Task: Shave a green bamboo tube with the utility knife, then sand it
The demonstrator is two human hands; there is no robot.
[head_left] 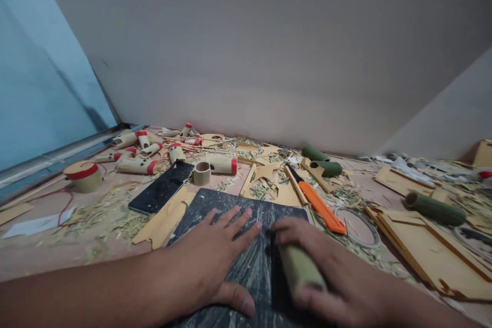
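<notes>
My left hand point(215, 251) lies flat with spread fingers on a dark, scuffed board point(253, 210). On the board's right side, my right hand point(326, 261) is wrapped round a pale green bamboo tube point(300, 269), which is slightly blurred and rests against the board's surface. Just beyond the board's right corner is an orange-handled utility knife point(321, 205). A dark phone-like slab point(161, 189) lies past the board on the left, beside a short bamboo ring point(202, 173).
Red-banded bamboo pieces point(138, 165) cluster at the back left. Green bamboo tubes point(436, 208) lie to the right, near a tan wooden tray point(434, 246) and a tape roll point(357, 228). Bamboo shavings point(130, 220) litter the table. A pale panel point(249, 61) stands behind.
</notes>
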